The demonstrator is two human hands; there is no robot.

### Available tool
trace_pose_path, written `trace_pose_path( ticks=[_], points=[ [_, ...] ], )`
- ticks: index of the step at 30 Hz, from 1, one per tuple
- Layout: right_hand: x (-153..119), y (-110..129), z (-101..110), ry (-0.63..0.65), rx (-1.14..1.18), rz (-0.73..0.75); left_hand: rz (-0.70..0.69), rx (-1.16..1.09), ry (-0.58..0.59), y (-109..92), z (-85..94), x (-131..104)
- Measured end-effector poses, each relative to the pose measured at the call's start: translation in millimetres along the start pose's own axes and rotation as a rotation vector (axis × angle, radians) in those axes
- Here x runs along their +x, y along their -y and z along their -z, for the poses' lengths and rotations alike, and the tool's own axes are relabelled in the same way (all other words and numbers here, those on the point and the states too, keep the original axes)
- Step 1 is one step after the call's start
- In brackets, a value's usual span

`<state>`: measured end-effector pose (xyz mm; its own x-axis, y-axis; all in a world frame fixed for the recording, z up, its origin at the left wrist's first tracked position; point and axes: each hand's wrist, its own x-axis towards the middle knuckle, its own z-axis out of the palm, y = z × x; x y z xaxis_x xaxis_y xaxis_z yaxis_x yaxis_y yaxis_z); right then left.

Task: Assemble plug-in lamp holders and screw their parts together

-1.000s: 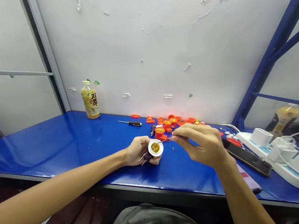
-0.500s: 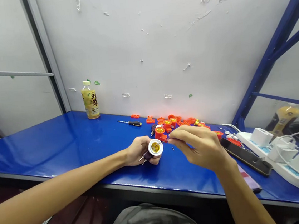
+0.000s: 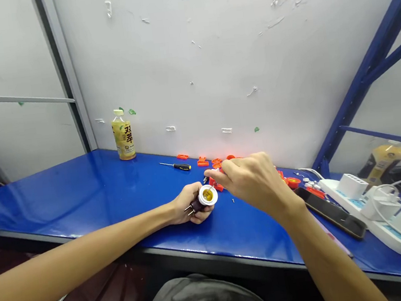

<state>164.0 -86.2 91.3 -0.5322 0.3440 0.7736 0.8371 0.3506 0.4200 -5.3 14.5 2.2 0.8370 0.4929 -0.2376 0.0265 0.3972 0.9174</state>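
My left hand [image 3: 191, 204] is wrapped round a plug-in lamp socket [image 3: 208, 195], which has a white rim, a brass-coloured inside and a dark body with two metal pins pointing left. Its mouth faces up towards me. Above and to the right, my right hand [image 3: 251, 183] is closed on a thin screwdriver, whose narrow metal shaft [image 3: 213, 184] reaches down into the socket mouth. The fingers hide its handle. On the table, just right of the socket, lies a tiny screw [image 3: 233, 200].
Orange socket parts [image 3: 203, 162] lie along the wall, partly behind my right hand. A black-and-yellow screwdriver [image 3: 181, 166] and a drink bottle [image 3: 123, 135] are further left. At the right are a dark phone [image 3: 332, 212] and a white power strip [image 3: 379, 226] with chargers and cables.
My right hand has turned over and shifted up and left, its knuckles now higher, with the shaft standing steeper in the socket. The left hand has tilted the socket slightly.
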Motion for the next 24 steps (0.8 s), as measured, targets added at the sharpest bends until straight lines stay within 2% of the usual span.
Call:
trace_pose_path(
  ticks=[3,6,9,13,17,21,24],
  points=[
    [3,3,-3,0.022,-0.079,-0.085,0.0,0.003,-0.027,-1,-1.6,0],
    [3,3,-2,0.115,-0.081,-0.162,0.005,0.013,-0.025,-2,-3.0,-1],
    [0,-3,1,0.207,0.039,-0.172,0.013,0.029,-0.035,-3,-3.7,0],
    [-4,-14,-1,0.247,0.24,-0.236,0.01,0.036,-0.062,-2,-4.1,1],
    [-5,-17,-6,0.215,0.281,-0.344,0.012,0.044,-0.073,-1,-5.7,0],
    [-5,-11,-13,0.112,0.41,-0.261,0.008,0.045,-0.07,-3,-8.0,-2],
    [-6,-5,-17,0.107,0.595,-0.234,0.001,0.032,-0.069,-4,-7.7,-1]
  ],
)
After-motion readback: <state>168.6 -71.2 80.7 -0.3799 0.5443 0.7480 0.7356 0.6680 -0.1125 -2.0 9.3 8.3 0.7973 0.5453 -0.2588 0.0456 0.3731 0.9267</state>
